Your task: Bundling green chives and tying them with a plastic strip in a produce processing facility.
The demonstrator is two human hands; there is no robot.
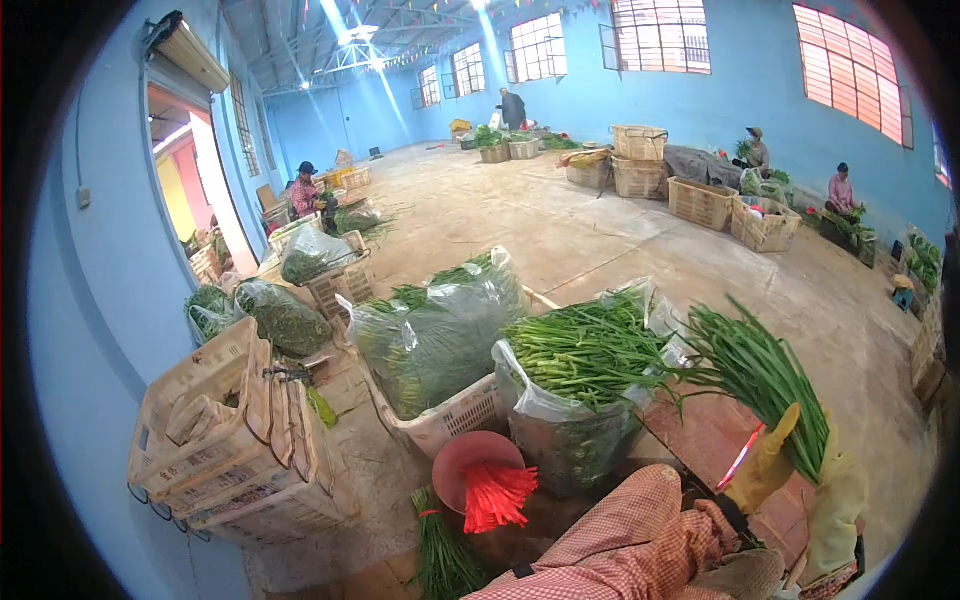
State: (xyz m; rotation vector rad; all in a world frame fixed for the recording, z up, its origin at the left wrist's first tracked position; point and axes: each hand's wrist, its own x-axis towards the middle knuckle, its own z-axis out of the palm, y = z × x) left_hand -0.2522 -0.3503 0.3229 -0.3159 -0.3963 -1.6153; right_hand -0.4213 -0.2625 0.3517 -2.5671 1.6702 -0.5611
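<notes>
At the lower right, a bunch of long green leafy stalks (772, 375), like garlic chives, leans up and to the left. My right hand (838, 499), in a pale yellow rubber glove, grips its lower end. My left hand (757, 472), also gloved, is against the bunch's left side; its finger grip is partly hidden. A shiny red strip (741, 456) lies along the left glove, and whether it is held is unclear. Below the hands is a reddish board (690, 431). To the left, an open plastic bag (536, 390) is packed with green stalks (577, 345).
A red bowl (457, 457) of red ties (499, 495) stands before my knee, beside a tied bunch (442, 547). Bagged greens fill a crate (480, 405); stacked crates (232, 450) stand left. Several people, including a seated person (306, 191), are farther off among crates and greens.
</notes>
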